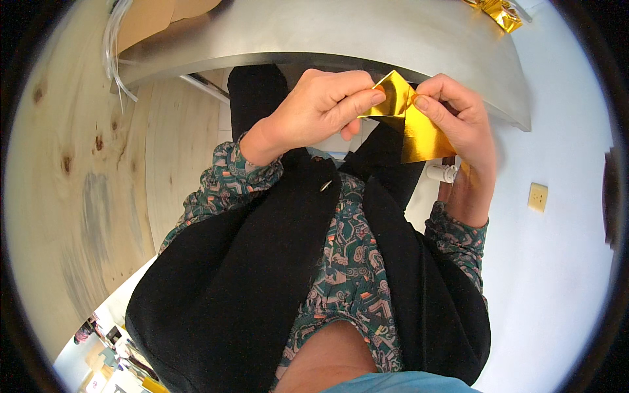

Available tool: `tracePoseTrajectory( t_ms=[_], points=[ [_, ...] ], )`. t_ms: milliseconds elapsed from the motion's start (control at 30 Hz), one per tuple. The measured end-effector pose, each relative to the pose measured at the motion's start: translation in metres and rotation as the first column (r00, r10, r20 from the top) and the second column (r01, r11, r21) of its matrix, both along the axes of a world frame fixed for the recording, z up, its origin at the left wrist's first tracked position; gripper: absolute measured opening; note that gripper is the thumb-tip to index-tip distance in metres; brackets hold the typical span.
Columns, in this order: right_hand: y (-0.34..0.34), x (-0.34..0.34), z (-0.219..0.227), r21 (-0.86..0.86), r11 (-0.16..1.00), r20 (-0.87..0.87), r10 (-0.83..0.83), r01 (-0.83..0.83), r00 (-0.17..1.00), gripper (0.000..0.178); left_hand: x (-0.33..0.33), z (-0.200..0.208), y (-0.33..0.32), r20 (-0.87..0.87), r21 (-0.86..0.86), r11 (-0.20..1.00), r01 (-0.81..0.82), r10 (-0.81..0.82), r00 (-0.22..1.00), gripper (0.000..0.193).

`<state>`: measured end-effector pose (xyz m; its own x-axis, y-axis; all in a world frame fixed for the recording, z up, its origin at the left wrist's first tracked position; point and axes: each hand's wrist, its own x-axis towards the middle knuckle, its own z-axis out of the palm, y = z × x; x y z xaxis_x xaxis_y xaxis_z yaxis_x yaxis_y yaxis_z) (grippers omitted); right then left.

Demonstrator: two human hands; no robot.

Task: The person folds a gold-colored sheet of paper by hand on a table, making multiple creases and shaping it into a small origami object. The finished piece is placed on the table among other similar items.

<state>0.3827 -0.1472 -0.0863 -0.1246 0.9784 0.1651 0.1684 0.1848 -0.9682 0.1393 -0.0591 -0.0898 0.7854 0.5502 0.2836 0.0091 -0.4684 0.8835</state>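
A strip of shiny gold foil paper [426,139] is stretched between my two hands, just off the near edge of the metal-looking table and above my lap. My left hand [325,108] pinches its left end between thumb and fingers. There the foil lies flat with a pale edge showing. On the other side, my right hand [460,116] pinches the foil near its middle, where it is folded or creased. From that point a wider flap hangs down beside my right thumb.
The grey curved-edge table [314,31] lies ahead. On it are brown card [164,18] and white strands [113,56] at left, and crumpled gold foil [501,13] at far right. A wall socket [538,196] sits on the white wall at right.
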Motion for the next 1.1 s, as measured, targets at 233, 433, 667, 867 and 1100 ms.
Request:
tracePoseTrajectory(
  t_ms=[233, 433, 667, 867, 1100],
  points=[
    [-0.005, 0.004, 0.003, -0.002, 1.000, 0.055, 0.016, -0.016, 0.998, 0.014, 0.005, 0.005, 0.014, -0.089, 0.086, 0.996, -0.016, 0.023, 0.996, 0.019],
    [-0.007, -0.018, 0.010, 0.048, 0.999, 0.094, 0.018, -0.022, 0.995, 0.014, 0.006, 0.004, 0.008, 0.018, -0.137, 0.988, 0.065, -0.063, 0.998, 0.013],
    [-0.008, -0.012, 0.011, 0.030, 0.998, 0.061, 0.046, -0.048, 0.997, 0.015, 0.001, 0.007, 0.012, 0.104, -0.138, 0.989, 0.046, -0.031, 0.994, 0.013],
    [-0.002, -0.012, 0.009, 0.197, 0.980, 0.247, -0.035, -0.014, 0.968, 0.012, 0.000, 0.010, 0.016, 0.061, -0.220, 0.975, 0.039, -0.026, 0.998, 0.015],
    [-0.001, -0.015, 0.026, 0.426, 0.873, 0.290, -0.382, 0.239, 0.878, 0.007, 0.000, 0.034, 0.003, 0.328, 0.408, 0.776, -0.481, 0.367, 0.870, 0.026]
  ],
)
